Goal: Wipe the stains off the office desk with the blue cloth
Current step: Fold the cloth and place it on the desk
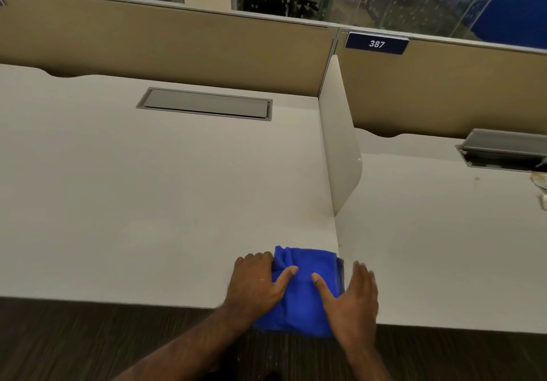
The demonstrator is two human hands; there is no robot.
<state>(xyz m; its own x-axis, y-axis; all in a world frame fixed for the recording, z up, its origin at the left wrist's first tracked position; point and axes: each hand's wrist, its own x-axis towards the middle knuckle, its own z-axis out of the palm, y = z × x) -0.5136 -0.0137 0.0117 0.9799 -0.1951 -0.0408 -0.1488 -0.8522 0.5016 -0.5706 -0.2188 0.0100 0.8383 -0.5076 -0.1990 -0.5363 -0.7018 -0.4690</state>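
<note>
blue cloth (299,292): folded pad at counter (148,203) front edge, overhanging, ready for wiping
left hand (257,280): flat, open, pinning cloth
right hand (352,297): open, steadying side

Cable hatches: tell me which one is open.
The right desk's hatch, beyond the divider; its lid is lifted, showing a dark gap. The left one lies shut, flush.

My one camera sits on my head, looking forward and steeply down at the desk (148,188) edge close below me. It faces the beige partition (177,46) (glass beyond).
</note>
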